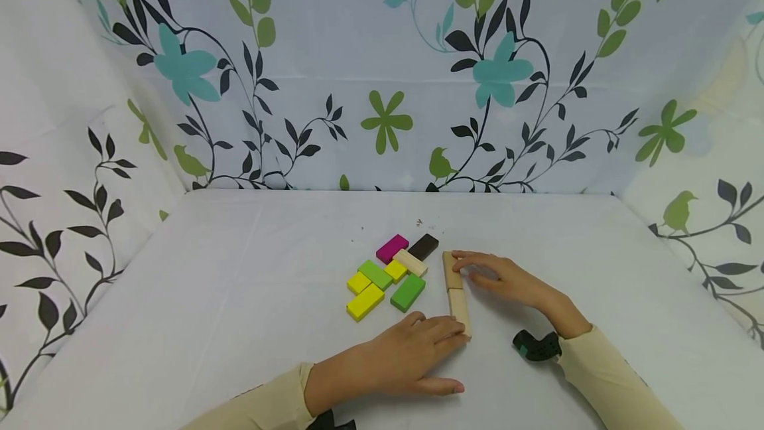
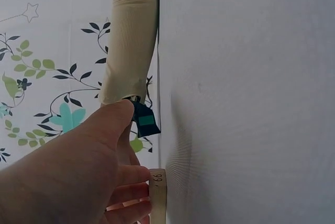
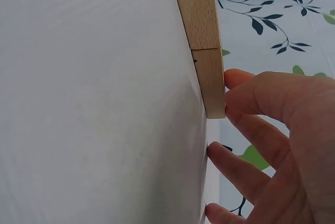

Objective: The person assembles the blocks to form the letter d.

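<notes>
Two plain wooden blocks lie end to end on the white table, a far block and a near block. The fingertips of my left hand touch the near block at its close end, thumb held apart. In the left wrist view that wooden block shows a printed mark on its end. My right hand is at the far block's right side, thumb and fingertips touching it. From the right wrist view, the seam between the wooden blocks looks closed, and the other fingers of the right hand are spread.
Left of the row lies a cluster of blocks: magenta, dark brown, cream, several yellow and green. A dark wrist device sits by the right cuff. Patterned cloth hangs behind.
</notes>
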`<action>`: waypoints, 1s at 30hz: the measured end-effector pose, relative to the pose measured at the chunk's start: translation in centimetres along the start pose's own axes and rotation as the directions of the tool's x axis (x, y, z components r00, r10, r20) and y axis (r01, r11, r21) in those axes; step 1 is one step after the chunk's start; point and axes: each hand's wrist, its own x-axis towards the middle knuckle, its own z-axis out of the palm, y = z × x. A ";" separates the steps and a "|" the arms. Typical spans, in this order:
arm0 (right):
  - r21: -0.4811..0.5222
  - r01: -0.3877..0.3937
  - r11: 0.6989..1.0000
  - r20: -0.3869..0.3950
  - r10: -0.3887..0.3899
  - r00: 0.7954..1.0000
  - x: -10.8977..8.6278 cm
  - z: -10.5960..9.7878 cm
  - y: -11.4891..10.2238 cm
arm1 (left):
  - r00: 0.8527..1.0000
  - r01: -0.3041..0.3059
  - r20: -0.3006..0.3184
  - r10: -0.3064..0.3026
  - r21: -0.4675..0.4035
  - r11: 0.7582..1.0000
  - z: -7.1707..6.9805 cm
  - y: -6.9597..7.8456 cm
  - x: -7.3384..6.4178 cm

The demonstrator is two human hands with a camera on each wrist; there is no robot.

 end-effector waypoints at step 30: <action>-0.187 -0.053 0.981 -0.048 0.045 0.998 -0.6 0.2 -1.9 | 1.000 0.003 0.021 -0.002 -0.049 0.999 0.0 -0.5 0.1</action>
